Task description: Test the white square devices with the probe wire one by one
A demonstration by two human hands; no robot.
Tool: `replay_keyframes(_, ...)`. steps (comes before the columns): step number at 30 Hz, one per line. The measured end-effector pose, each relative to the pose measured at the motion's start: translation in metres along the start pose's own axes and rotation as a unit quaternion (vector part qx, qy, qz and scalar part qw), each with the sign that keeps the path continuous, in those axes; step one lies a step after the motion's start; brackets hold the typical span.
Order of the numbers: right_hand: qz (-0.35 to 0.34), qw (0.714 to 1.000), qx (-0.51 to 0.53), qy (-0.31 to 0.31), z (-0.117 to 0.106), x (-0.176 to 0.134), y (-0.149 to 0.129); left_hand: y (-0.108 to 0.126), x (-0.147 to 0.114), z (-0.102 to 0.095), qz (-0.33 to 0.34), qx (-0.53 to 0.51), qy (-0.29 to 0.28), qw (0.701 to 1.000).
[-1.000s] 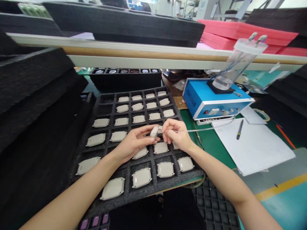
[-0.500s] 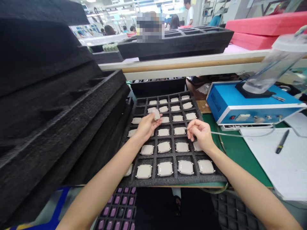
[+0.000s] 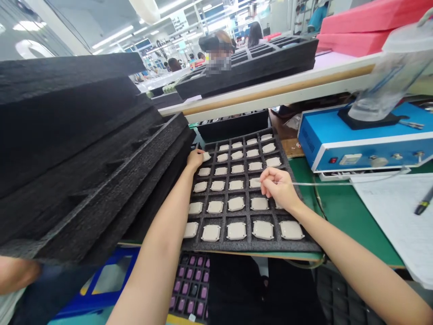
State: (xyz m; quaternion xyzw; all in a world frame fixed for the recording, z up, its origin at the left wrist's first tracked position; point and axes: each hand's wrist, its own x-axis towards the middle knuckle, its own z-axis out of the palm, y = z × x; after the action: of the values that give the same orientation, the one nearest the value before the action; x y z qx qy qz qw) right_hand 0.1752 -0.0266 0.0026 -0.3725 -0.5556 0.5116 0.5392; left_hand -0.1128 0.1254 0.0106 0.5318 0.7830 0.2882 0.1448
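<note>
A black foam tray (image 3: 250, 247) lies before me, its square pockets holding beige, rounded-square parts with small corner lugs, like watch cases. My left hand (image 3: 195, 160) is at the tray's far left pockets, its fingertips closed on one beige watch-case-like part (image 3: 206, 156). I cannot tell whether that part rests on the pocket floor. Over the right side of the tray, my right hand (image 3: 279, 187) is closed around the end of a thin clear tube (image 3: 324, 183). Its fingers hide most of the tip, which is near a beige part (image 3: 254, 183).
Stacked black foam trays (image 3: 101, 180) rise close on the left. To the right are a blue box (image 3: 365, 140) with a clear cylinder (image 3: 379, 97), papers (image 3: 382, 212) and a pen (image 3: 423, 203). A shelf (image 3: 270, 92) crosses behind. Another person's arm (image 3: 16, 274) shows at lower left.
My left hand has carried the beige part from mid-tray to the far left column. My right hand stays near the same pocket with the tube. The view has tilted.
</note>
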Motion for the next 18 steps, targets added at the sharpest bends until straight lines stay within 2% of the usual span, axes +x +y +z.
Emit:
replay_keyframes(4,-0.001,1.0,-0.004,-0.002,0.0,-0.001,-0.001,0.007,-0.003,-0.002,0.045,0.073,-0.072,0.994)
replay_keyframes(7,0.003,1.0,-0.019,0.001,-0.001,0.0,-0.001,0.021,-0.018,-0.005,0.077,0.118,-0.09,0.986)
replay_keyframes(10,0.008,0.999,-0.034,0.006,-0.003,0.001,0.0,0.038,-0.057,-0.015,0.122,0.14,-0.088,0.979)
replay_keyframes(13,0.01,0.999,-0.049,0.015,-0.006,0.001,0.002,0.054,-0.126,-0.045,0.211,0.131,-0.132,0.96)
replay_keyframes(15,0.011,0.998,-0.055,0.01,-0.008,0.001,0.005,0.065,-0.182,-0.079,0.279,0.12,-0.205,0.93)
replay_keyframes(16,0.011,0.998,-0.061,0.005,-0.009,0.001,0.007,0.07,-0.211,-0.1,0.328,0.116,-0.265,0.899)
replay_keyframes(17,0.013,0.998,-0.068,0.002,-0.01,0.002,0.009,0.075,-0.237,-0.124,0.419,0.118,-0.341,0.833)
replay_keyframes(18,0.014,0.997,-0.077,-0.001,-0.01,0.002,0.01,0.079,-0.261,-0.149,0.477,0.118,-0.376,0.785)
